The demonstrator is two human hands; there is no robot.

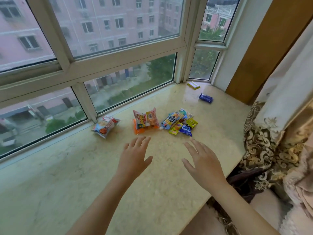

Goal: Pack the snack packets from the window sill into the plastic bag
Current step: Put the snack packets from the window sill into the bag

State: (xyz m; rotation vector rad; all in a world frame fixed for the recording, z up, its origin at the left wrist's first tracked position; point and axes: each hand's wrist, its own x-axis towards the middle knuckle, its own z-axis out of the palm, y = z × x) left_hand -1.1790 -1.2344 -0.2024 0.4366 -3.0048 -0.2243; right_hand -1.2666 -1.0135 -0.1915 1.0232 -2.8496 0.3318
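Both hands hover with fingers spread, holding nothing. The orange packet (146, 122) lies just beyond the left hand (133, 156); the right hand (203, 160) is farther.

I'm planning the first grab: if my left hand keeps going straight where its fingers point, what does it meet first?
Probably the orange plastic snack packet under the pink one, just ahead of the left hand; height above the sill is unclear.

Print on snack packets (171, 122) too small, blurred; no text legible.
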